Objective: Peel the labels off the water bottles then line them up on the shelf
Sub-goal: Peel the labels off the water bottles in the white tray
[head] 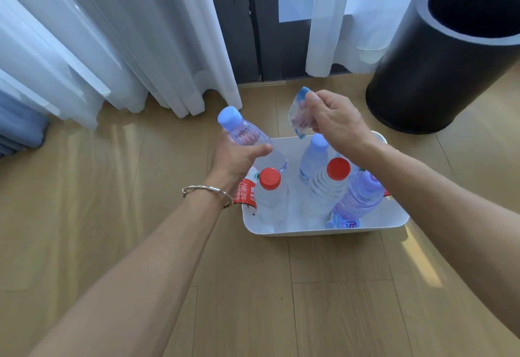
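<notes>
1. Clear ribbed plastic with a pale blue cap: one water bottle (249, 138) is held tilted in the left hand (236, 156). The fingers and thumb are wrapped round its body, and the cap points up and to the far left.
2. A crumpled pale blue film label (298, 117) is pinched between the thumb and curled fingers of the right hand (337, 123). It is held above the far rim of the tub, to the right of the held bottle and apart from it.
3. A white rectangular plastic tub (309, 231) is set on the light wooden plank floor (253, 286), below both hands.
4. Two clear bottles with red caps stand upright in the tub, one at the near left (271, 190) and one at the centre (327, 187).
5. A blue-capped clear bottle (313, 159) stands upright at the far side of the tub, behind the two red caps.
6. A purple-tinted bottle (360, 196) leans at the right of the tub, with a blue and white label wrapped round its lower end.
7. A red and white label (244, 193) is seen at the tub's near left corner, partly hidden by the left wrist. Whether it is loose or on a bottle cannot be told.
8. A silver bracelet (208, 189) is worn on the left wrist.
9. A black cylindrical bin (439, 75) with an open top stands on the floor at the far right.
10. White sheer curtains (112, 47) hang to the floor at the far left.
</notes>
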`<state>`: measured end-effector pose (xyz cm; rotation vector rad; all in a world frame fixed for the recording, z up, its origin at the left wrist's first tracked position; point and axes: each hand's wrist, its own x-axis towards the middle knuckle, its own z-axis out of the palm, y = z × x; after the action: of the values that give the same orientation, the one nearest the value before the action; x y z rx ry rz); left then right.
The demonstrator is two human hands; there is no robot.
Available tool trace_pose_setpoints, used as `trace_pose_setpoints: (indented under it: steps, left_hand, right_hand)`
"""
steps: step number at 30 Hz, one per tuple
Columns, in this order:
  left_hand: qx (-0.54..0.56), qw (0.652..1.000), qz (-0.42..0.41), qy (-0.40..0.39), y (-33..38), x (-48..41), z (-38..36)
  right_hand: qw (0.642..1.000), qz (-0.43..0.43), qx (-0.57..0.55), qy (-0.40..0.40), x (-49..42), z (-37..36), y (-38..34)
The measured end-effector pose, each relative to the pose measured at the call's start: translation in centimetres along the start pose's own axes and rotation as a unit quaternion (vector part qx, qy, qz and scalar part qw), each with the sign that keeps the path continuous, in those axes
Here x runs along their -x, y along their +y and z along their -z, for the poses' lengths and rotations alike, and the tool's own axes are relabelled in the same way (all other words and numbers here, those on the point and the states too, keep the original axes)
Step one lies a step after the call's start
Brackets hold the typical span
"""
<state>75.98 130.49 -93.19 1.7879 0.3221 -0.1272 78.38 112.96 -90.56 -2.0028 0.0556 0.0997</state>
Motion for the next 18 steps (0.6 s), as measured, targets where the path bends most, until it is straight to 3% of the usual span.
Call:
trace_pose_setpoints:
  steps: [8,11,18]
  left_hand:
    - [-0.067,0.997,0.032,-0.024,-0.7,0.3,-1.1]
    - [-0.127,0.99,0.053,-0.04,-1.0,0.1,-0.8]
    - [-0.122,0.985,0.083,-0.094,-1.4,0.0,-0.1]
  right_hand:
    - [0.999,0.016,0.038,-0.014,-0.5,0.0,0.6]
    - [0.998,0.023,0.048,-0.036,-0.5,-0.3,0.7]
    - [0.98,0.039,0.151,-0.124,-0.8,-1.2,0.0]
